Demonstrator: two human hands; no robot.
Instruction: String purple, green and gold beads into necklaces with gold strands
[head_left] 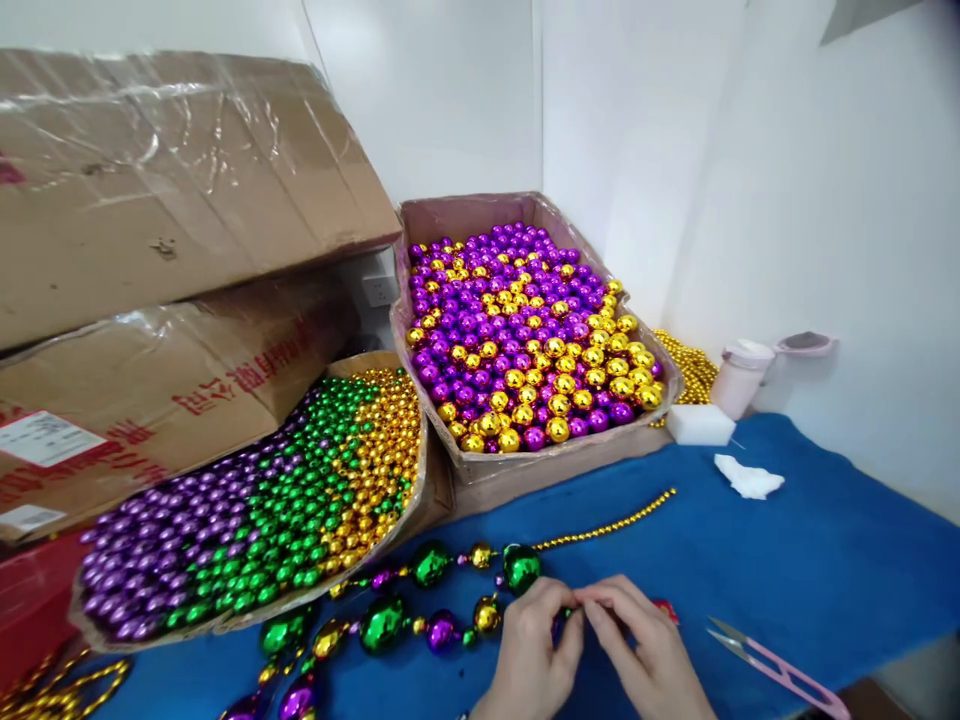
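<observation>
The box (517,462) of large purple and gold beads stands at the back of the blue cloth (825,560). In front of the box lies a necklace (382,624) of green, gold and purple beads, its near strand running to the hands. The left hand (536,640) and right hand (645,640) meet in front of the box, fingers closed in a pinch, tips together; I cannot tell what sits between them. A gold bead string (607,529) lies nearer the box. Pink scissors (795,678) lie to the box's right, towards the front.
</observation>
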